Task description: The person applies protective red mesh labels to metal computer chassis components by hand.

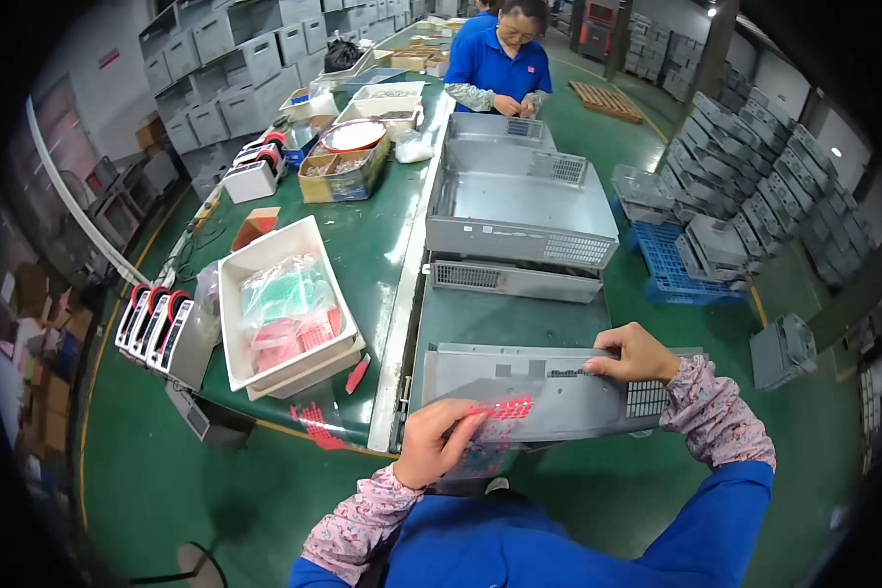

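Note:
Between the thumb and fingers of my left hand (pixel 431 446) is pinched a clear sheet with small red stickers (pixel 510 407). The sheet hangs over the near left part of a flat grey metal panel (pixel 578 400), which has cut-outs and a grille at its right end. My right hand (pixel 640 355) is closed on the panel's far edge, its thumb over a row of small dark slots. Some of its fingers are hidden. A second clear sheet with red stickers (pixel 316 423) hangs at the green table's near edge, left of my left hand.
Beyond the panel, grey metal cases (pixel 519 230) line the conveyor (pixel 510 323). A white bin (pixel 233 294) of bagged green and red pieces sits left, near a red-handled tool (pixel 359 373). Across the line works a person in blue (pixel 495 64). Metal parts fill a blue pallet (pixel 671 269).

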{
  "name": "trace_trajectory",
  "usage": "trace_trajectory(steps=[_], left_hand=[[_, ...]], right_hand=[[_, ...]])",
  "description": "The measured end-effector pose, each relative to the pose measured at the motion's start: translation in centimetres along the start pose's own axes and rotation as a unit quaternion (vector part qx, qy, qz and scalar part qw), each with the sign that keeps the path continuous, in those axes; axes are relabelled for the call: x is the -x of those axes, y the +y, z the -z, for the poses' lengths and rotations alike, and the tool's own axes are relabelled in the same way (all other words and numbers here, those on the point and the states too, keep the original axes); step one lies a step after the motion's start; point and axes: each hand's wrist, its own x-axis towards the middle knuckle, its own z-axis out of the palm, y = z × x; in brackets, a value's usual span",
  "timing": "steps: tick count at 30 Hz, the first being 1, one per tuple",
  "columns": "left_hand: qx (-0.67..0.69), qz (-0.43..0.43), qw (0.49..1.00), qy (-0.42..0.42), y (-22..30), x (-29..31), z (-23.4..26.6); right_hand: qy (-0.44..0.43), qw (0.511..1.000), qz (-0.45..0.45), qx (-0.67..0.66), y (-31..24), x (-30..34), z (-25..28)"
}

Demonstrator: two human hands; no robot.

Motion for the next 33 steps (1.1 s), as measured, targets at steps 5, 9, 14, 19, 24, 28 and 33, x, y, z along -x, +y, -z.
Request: trace_trajectory(steps=[5,9,14,19,24,28,33], left_hand=[[0.057,0.177,0.982,0.031,0.9,-1.7,-2.1],[0.078,0.192,0.976,0.067,0.4,-3.3,-3.3],[0.124,0.191,0.971,0.072,-0.3,-2.0,-3.2],[0.213,0.186,0.953,0.112,0.4,-1.2,-3.6],[0.240,0.183,0.947,0.108,0.2,-1.4,-3.5],[0.229,0.182,0.949,0.117,-0.2,-1.8,-3.5],[0.224,0.189,0.950,0.108,-0.2,-2.5,-3.6]], right_hand=[[0.025,0.997,0.032,0.072,1.3,-0.5,3.1],[0.239,0.901,0.266,0.244,-2.3,-0.7,2.1],[0.253,0.922,0.293,0.012,-6.6,-2.4,-4.1],[0.175,0.945,0.215,-0.177,-6.3,-2.6,-6.5],[0.204,0.938,0.220,-0.171,-7.5,-2.5,-6.7],[0.238,0.925,0.261,-0.140,-7.6,-3.1,-7.0],[0.251,0.927,0.255,-0.114,-7.5,-3.1,-6.6]])
